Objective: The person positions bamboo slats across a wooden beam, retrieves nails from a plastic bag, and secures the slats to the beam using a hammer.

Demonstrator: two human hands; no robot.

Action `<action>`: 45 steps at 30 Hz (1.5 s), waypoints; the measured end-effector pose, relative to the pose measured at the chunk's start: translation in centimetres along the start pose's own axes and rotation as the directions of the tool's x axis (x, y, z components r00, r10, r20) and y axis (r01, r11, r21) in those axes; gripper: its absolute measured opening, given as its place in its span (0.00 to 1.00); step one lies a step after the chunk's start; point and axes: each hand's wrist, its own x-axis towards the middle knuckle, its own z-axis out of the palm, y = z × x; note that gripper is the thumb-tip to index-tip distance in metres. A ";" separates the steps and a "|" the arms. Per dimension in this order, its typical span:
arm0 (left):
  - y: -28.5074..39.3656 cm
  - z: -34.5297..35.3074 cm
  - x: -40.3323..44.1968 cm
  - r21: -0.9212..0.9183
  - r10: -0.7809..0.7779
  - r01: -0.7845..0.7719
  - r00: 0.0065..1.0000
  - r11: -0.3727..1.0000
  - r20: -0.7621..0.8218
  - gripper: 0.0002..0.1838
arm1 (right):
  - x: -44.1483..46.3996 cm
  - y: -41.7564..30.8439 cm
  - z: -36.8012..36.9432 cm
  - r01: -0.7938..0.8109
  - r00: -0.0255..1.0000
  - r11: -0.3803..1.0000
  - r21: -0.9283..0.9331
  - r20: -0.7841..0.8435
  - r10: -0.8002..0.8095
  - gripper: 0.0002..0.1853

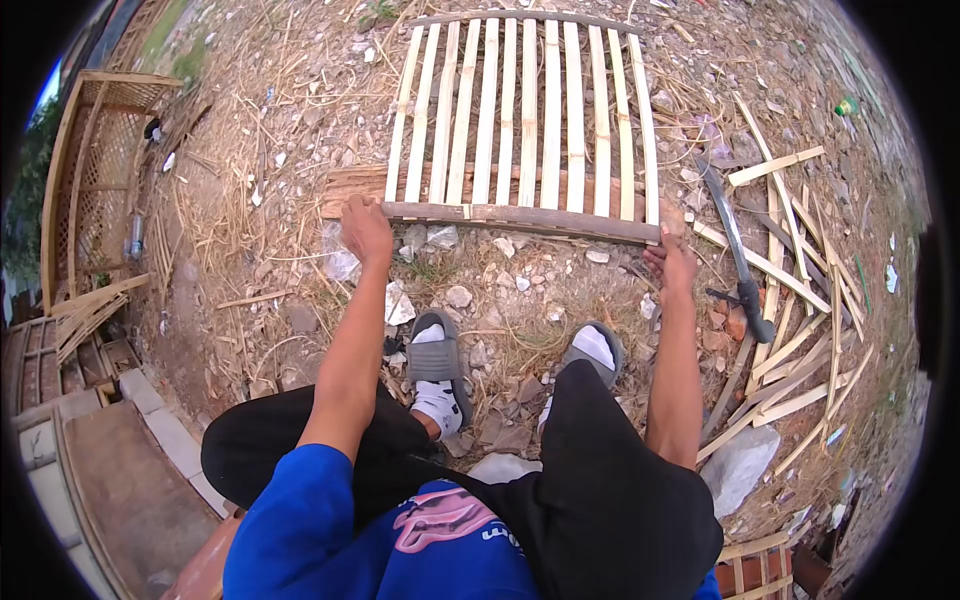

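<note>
A slatted wooden panel lies in front of me, with several pale strips running between a darker near rail and a far rail. My left hand is closed on the left end of the near rail. At the rail's right end, my right hand has its fingers curled around the corner. A weathered brown board lies under the near part of the panel. Close to my right hand, a machete with a black handle lies on the ground, its handle towards me.
Loose wooden strips are heaped on the right, beside a large pale stone. Stones and dry straw cover the ground. A lattice crate stands at the left, and a brown board edged by blocks is at the lower left.
</note>
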 end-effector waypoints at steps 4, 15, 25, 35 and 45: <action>-0.8 2.6 0.2 -0.040 0.123 -0.121 0.991 0.992 0.049 0.11 | -0.5 -0.5 0.3 0.016 1.000 1.000 -0.018 -0.012 -0.017 0.20; 2.2 -1.3 -4.2 0.022 0.372 -0.374 0.926 0.927 0.059 0.18 | 0.1 0.1 0.3 0.032 0.999 0.998 -0.055 -0.009 -0.033 0.19; -0.2 -2.8 -0.5 -0.163 0.359 -0.320 0.802 0.933 0.477 0.23 | 1.5 -0.1 -0.3 0.008 0.998 0.995 -0.103 0.062 -0.001 0.20; 0.1 -1.9 1.9 -0.049 0.181 -0.202 0.718 0.978 0.672 0.27 | 2.4 1.1 0.0 0.147 0.989 0.978 -0.150 0.051 -0.140 0.23; 4.1 -4.1 2.7 0.115 0.013 -0.182 0.583 0.977 0.812 0.37 | 1.5 0.8 0.2 0.144 0.989 0.988 -0.056 0.031 -0.142 0.22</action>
